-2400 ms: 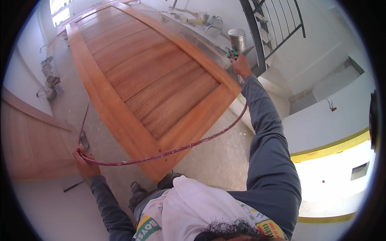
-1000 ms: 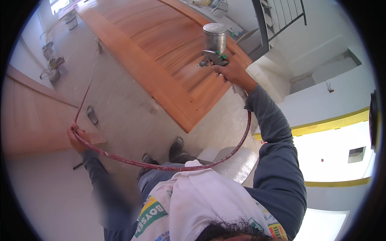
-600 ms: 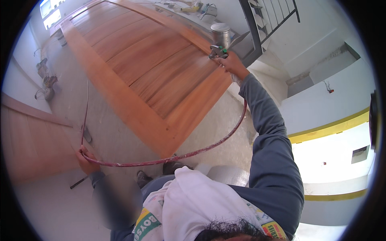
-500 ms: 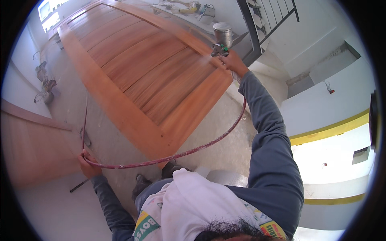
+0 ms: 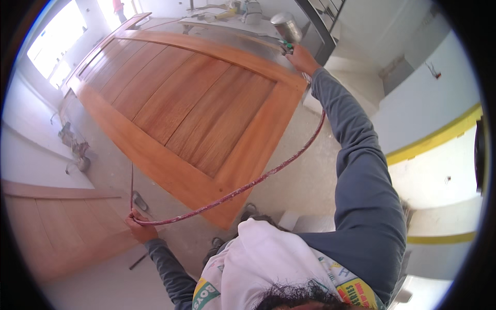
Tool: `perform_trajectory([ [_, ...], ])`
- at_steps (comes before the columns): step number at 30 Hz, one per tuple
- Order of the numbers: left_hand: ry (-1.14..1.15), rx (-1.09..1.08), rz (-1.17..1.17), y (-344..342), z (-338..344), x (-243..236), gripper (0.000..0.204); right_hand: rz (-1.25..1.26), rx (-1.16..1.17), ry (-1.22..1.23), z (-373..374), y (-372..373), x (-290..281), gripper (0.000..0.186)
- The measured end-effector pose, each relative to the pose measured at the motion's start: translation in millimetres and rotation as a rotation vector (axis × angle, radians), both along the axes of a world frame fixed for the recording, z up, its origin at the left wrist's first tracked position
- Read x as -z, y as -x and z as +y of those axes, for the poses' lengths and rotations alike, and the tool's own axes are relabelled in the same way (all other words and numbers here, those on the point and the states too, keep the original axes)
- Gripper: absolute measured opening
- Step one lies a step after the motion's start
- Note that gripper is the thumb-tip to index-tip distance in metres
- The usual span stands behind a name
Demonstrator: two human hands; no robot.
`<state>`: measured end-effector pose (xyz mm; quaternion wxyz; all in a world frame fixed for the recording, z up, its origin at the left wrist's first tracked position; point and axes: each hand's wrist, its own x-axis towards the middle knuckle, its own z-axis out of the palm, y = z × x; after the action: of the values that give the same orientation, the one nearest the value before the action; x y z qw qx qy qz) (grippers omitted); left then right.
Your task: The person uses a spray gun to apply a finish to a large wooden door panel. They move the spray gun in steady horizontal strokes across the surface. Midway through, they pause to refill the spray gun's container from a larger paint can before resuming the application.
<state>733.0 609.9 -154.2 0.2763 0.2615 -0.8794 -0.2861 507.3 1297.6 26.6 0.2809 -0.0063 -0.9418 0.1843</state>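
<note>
Long orange-brown panelled wooden door: darker reddish-brown streaked grain
Thin dark-red flexible hose: whitish speckles
Shiny cylindrical metal cup: plain silver
Small grey metal spray gun: green accents
Long slate-grey fabric sleeves: solid colour
Draped white cloth: unpatterned
Long yellow wall bands: 2, solid yellow

What holds the big wood panel is hidden; grey conc. flr has sandal, misc. gear.

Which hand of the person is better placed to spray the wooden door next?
Probably the right hand: it holds the spray gun near the wooden door. The left hand holds the red hose, away from the gun.
</note>
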Motion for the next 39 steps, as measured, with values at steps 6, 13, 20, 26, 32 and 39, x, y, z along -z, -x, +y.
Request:
perform_trajectory([
  [6,-0.08,0.068,0.0,-16.8,-23.1,-21.4,0.047,-0.311,-0.132,0.339,-74.4,-78.1,-35.6,0.032],
  [13,-0.129,0.062,0.043,-43.2,-100.2,3.9,0.051,-0.433,-0.237,0.442,-193.6,-167.6,-37.6,0.029],
  [20,-0.149,0.033,0.032,-73.6,-162.5,4.9,0.052,-0.51,-0.377,0.568,-300.0,-243.5,-41.6,0.03],
  [26,-0.176,0.018,0.008,-83.4,-197.1,12.6,0.054,-0.654,-0.438,0.487,-361.8,-279.1,-45.8,0.027],
  [32,-0.174,0.022,0.007,-85.4,-206.0,22.2,0.053,-0.809,-0.533,0.591,-370.6,-289.3,-36.9,0.03],
  [39,-0.136,0.005,-0.016,-73.0,-167.8,16.6,0.049,-0.584,-0.372,0.513,-302.0,-248.9,-19.3,0.034],
])
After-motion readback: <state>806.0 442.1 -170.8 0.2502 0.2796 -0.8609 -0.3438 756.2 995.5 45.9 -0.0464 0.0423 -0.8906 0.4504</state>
